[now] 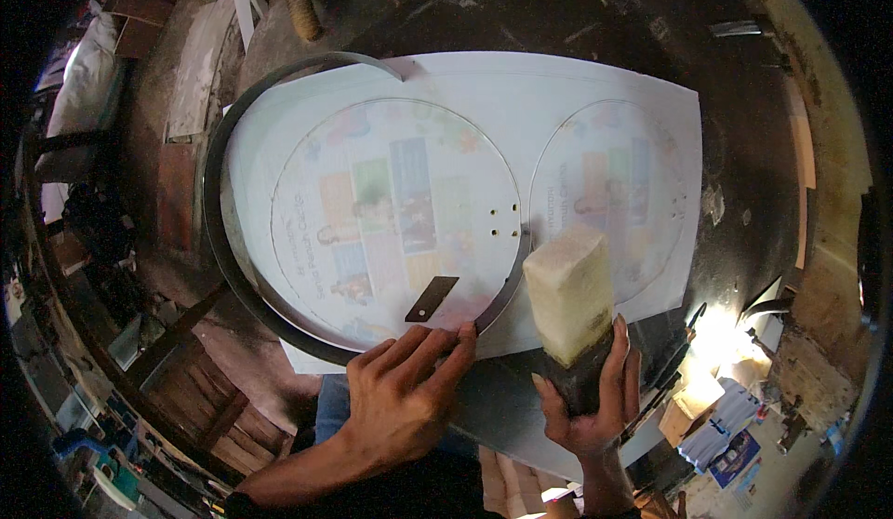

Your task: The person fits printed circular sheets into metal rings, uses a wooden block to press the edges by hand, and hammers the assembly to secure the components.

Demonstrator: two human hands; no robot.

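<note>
Dark grey metal, a bent flat band (213, 193) curves round the bigger printed circle on a white paper sheet (642, 91), its gap from one to three o'clock. I'd press it down gently so it can't slip, and keep fingertips well away from the pale yellow, box-shaped block (569, 286). The left hand (405, 379) leans on the band's five o'clock part, fingers bent; I can't tell if they pinch. The right hand (595, 417) is wrapped round the block's dark end, thumb toward nine, wrist low, block pointing to twelve.
</note>
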